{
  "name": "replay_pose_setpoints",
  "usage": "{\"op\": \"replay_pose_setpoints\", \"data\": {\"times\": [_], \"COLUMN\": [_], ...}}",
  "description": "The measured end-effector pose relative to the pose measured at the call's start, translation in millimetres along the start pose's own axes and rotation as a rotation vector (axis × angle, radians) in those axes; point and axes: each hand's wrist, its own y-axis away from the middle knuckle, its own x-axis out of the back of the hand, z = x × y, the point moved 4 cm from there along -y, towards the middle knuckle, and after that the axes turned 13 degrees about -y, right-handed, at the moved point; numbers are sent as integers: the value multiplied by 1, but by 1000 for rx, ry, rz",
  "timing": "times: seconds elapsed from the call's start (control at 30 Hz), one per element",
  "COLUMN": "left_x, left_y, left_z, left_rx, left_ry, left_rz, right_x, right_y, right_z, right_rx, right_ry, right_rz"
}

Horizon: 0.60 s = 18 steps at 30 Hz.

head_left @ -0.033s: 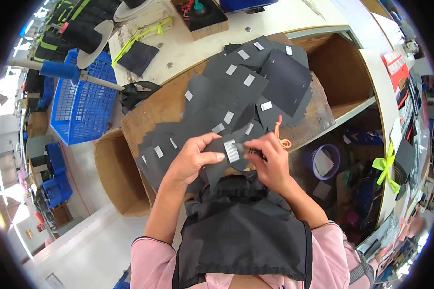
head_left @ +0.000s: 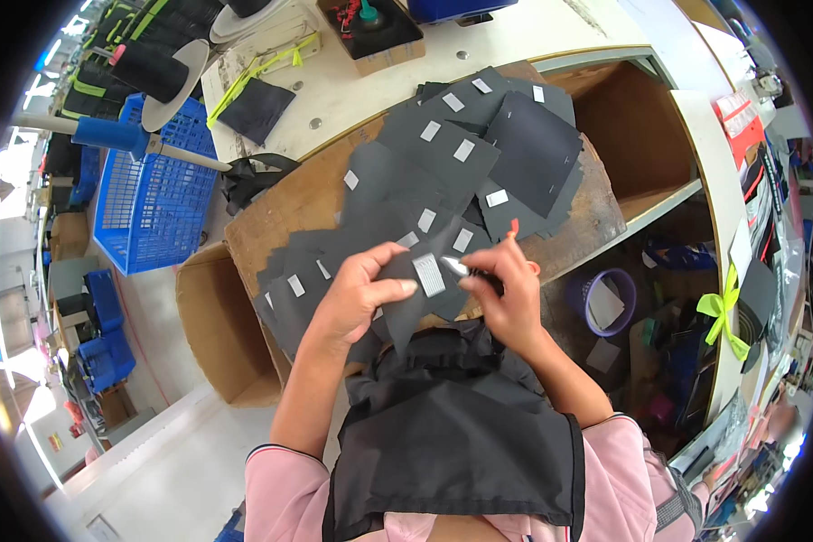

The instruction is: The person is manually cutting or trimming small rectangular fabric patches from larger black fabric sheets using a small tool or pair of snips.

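Left hand [head_left: 359, 291] pinching a black piece [head_left: 401, 312] over the near part of the dark pile [head_left: 384, 185], and there's the right hand [head_left: 509, 287], fingers curled round a silver-tipped tool [head_left: 455, 266], just right of the white label [head_left: 430, 275]!

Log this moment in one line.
left hand: pinching dark piece with white label | right hand: holding silver-tipped tool beside label | underneath: overlapping dark pieces on brown board
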Motion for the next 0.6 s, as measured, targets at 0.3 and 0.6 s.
{"op": "replay_pose_setpoints", "data": {"times": [0.3,0.6], "left_x": [15,55], "left_y": [7,8], "left_z": [-22,-27], "left_rx": [-232,-255], "left_ry": [377,643], "left_rz": [-46,-158], "right_x": [-41,15], "right_y": [42,-19], "right_z": [71,45], "right_rx": [-1174,-697], "right_ry": [-1773,-863], "right_rz": [18,-325]}}
